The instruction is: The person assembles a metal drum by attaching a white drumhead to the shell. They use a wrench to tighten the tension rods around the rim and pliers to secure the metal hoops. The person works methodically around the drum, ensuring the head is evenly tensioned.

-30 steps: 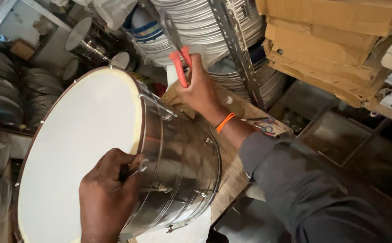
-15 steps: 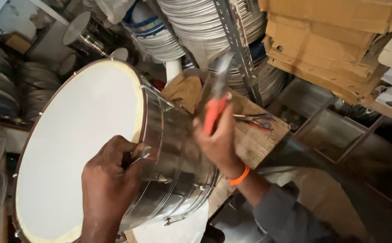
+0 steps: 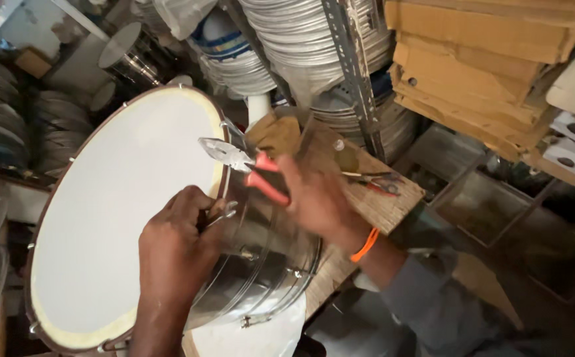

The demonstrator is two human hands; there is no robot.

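Left hand (image 3: pixel 178 248) clamped on the hook (image 3: pixel 224 211) at the drum (image 3: pixel 122 205) rim, right hand (image 3: pixel 317 198) gripping red-handled pliers (image 3: pixel 244 165), jaws just above left fingertips — best to steady drum, square jaws on hook, keep fingers clear.

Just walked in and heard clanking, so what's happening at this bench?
A person is working on a big drum with a white head and shiny metal shell, lying tilted on a wooden bench. The left hand grips a metal hook at the drum's rim. The right hand holds red-handled pliers, jaws near the rim. More tools lie on the bench behind.
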